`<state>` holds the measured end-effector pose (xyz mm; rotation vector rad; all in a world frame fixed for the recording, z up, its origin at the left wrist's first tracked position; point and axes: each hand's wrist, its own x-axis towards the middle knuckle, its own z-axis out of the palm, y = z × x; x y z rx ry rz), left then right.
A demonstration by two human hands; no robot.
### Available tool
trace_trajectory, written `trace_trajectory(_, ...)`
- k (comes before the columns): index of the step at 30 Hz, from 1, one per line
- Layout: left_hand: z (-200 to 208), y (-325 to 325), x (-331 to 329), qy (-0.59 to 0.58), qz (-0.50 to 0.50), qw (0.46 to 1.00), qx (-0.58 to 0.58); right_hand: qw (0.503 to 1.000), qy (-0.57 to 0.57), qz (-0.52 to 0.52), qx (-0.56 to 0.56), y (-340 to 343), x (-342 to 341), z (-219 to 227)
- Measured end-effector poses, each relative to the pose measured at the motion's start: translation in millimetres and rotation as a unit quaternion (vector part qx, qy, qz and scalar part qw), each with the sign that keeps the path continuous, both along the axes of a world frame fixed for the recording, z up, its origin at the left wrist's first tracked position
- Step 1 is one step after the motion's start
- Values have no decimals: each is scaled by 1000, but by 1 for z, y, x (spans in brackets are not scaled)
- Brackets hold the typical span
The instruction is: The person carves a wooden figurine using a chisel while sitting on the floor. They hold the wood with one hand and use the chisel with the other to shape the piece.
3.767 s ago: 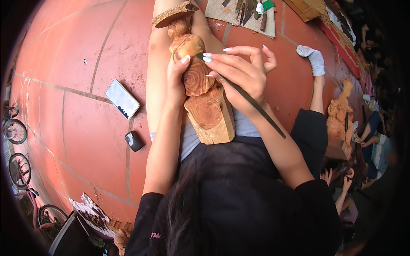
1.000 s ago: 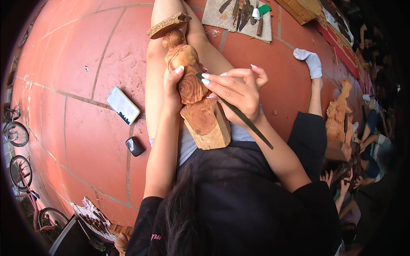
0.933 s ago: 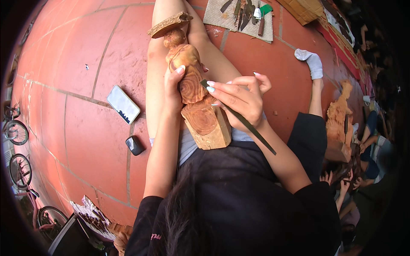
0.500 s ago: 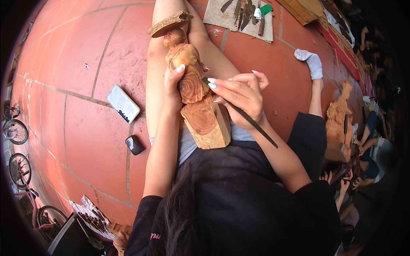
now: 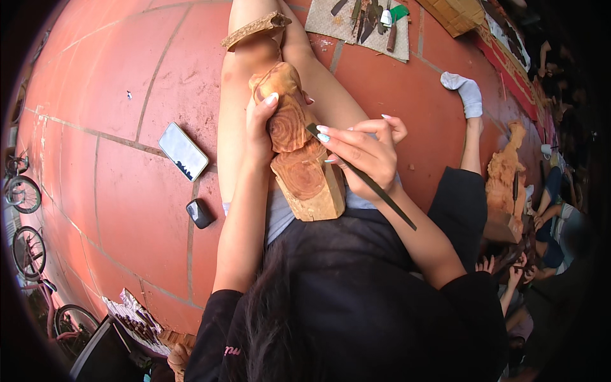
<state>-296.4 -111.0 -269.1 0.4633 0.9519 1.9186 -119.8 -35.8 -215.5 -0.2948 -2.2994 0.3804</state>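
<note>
A carved wooden figure (image 5: 288,127) with a wide flat hat and a blocky base lies along my lap, its base toward my body. My left hand (image 5: 261,122) is wrapped round the figure's middle from the left, thumb on top. Between the thumb and fingers of my right hand (image 5: 369,155) is a slim dark flat file (image 5: 388,200). Its near end slants down over my right forearm. The file's far tip is at the right side of the figure, just above the base; whether it touches the wood I cannot tell.
On the red tiled floor to the left lie a phone (image 5: 184,151) and a small black case (image 5: 200,213). Several carving tools rest on a pale mat (image 5: 331,24) beyond my legs. At right stand a larger wood carving (image 5: 506,181) and a person's socked foot (image 5: 468,95).
My right hand and the file have shifted slightly right and toward me, the tip drawing away from the figure's side. My left hand keeps its hold.
</note>
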Motion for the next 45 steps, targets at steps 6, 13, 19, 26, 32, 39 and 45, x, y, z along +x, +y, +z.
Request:
trace_trajectory(6,22,3,-5,38,27,999,-12,998,9,32,-55,11,-1,8)
trace_trajectory(13,22,16,-17,-3,41,999,-27,930,110,57,-347,25,0,25)
trace_trajectory(19,-17,20,-28,-182,25,979,87,957,-24,168,-237,39,-1,38)
trace_trajectory(26,-49,25,-11,-60,9,998,12,966,-52,158,-197,32,2,5)
trace_trajectory(32,-43,27,-5,37,35,999,-12,985,-60,124,-101,26,15,1)
trace_trajectory(39,-41,30,-6,16,14,999,-44,995,-82,61,0,21,10,-2)
trace_trajectory(45,-52,21,-7,27,36,997,-55,995,-81,55,-7,1,23,-19)
